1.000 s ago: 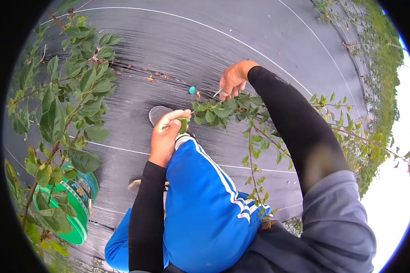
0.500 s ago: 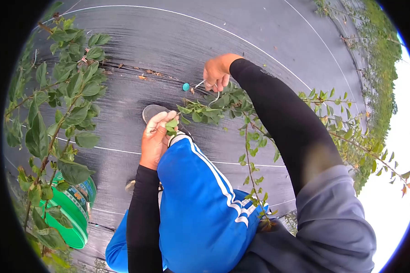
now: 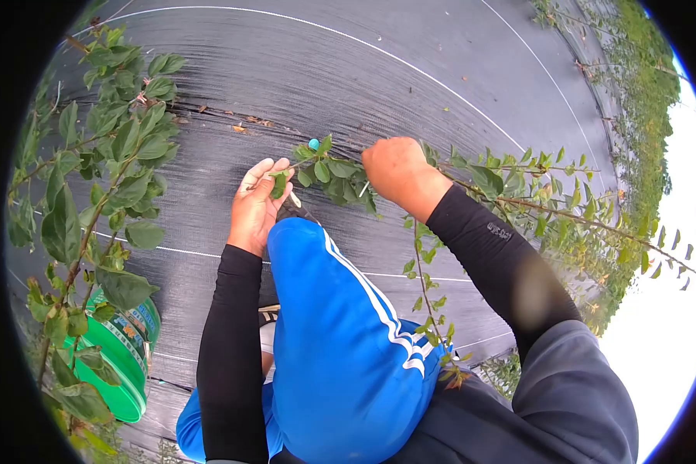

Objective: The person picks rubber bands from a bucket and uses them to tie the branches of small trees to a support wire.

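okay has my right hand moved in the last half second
Yes. Against the turquoise disc, your right hand has moved right and down in the picture, farther from the disc.

Left hand (image 3: pixel 259 203) pinching the leafy tip of a branch (image 3: pixel 335 170); right hand (image 3: pixel 404 176) curled beside it, fingers mostly hidden, white tie (image 3: pixel 364 188) just beneath. Black ground sheet (image 3: pixel 325 69) below, teal disc (image 3: pixel 313 145) near the leaves, green bucket (image 3: pixel 124 352) tilted at lower left, partly behind foliage (image 3: pixel 131 189).
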### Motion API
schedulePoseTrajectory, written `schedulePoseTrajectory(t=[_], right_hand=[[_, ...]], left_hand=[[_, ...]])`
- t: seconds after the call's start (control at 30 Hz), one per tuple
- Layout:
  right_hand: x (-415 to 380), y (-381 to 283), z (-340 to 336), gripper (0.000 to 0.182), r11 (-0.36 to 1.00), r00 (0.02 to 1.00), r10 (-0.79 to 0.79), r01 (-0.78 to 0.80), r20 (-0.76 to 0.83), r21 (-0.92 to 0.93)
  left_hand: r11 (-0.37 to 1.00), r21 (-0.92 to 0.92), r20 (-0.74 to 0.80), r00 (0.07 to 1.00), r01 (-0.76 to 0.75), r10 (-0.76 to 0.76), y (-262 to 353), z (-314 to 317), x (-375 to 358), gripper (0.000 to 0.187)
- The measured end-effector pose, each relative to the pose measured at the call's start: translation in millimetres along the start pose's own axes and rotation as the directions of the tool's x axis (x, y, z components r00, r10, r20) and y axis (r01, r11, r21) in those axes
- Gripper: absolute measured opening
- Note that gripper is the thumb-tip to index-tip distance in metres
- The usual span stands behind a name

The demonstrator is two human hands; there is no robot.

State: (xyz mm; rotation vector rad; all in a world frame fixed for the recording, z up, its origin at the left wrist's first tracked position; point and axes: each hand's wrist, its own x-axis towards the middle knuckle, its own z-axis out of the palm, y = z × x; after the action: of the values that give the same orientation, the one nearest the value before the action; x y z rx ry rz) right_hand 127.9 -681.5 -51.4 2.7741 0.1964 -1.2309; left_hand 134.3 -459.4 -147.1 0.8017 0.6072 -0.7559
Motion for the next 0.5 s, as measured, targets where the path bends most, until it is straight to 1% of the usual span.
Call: schedulePoseTrajectory(t=[0.07,0.13,0.17,0.23,0.3,0.37,0.43,0.5], right_hand=[[-15.7,-10.9,5.1,0.011,1.0,0.999,-0.022,0.021,-0.025,-0.017],[-29.5,-22.5,18.7,0.01,0.991,0.993,-0.112,0.114,0.032,-0.067],[-34.3,-27.2,26.7,0.01,0.991,0.993,-0.111,0.113,0.032,-0.067],[-40.7,-34.9,44.9,0.01,0.975,0.973,-0.204,0.212,0.104,-0.069],[-38.1,-40.1,57.5,0.011,0.976,0.972,-0.209,0.214,0.107,-0.04],[-30.4,-49.8,65.2,0.015,0.98,0.96,-0.185,0.196,0.209,-0.036],[-18.4,-57.1,74.1,0.015,0.981,0.964,-0.189,0.196,0.185,-0.016],[-2.3,-66.0,82.9,0.015,0.98,0.967,-0.196,0.197,0.164,0.007]], left_hand=[[0.999,0.049,0.057,0.998,-0.017,0.015,5.1,0.7,3.9,0.022],[0.996,0.08,0.079,0.997,-0.031,0.025,8.9,4.5,4.7,0.023],[0.993,0.112,0.102,0.994,-0.043,0.031,10.6,7.2,4.9,0.023],[0.988,0.149,0.119,0.993,-0.042,0.024,13.6,12.1,4.9,0.024],[0.982,0.186,0.133,0.991,-0.042,0.017,17.1,19.5,3.6,0.025],[0.965,0.25,0.152,0.988,-0.077,0.04,18.8,29.4,-0.3,0.022],[0.956,0.274,0.167,0.984,-0.101,0.056,21.2,42.2,-2.3,0.02],[0.932,0.321,0.218,0.97,-0.171,0.103,22.7,54.0,-3.2,0.019]])
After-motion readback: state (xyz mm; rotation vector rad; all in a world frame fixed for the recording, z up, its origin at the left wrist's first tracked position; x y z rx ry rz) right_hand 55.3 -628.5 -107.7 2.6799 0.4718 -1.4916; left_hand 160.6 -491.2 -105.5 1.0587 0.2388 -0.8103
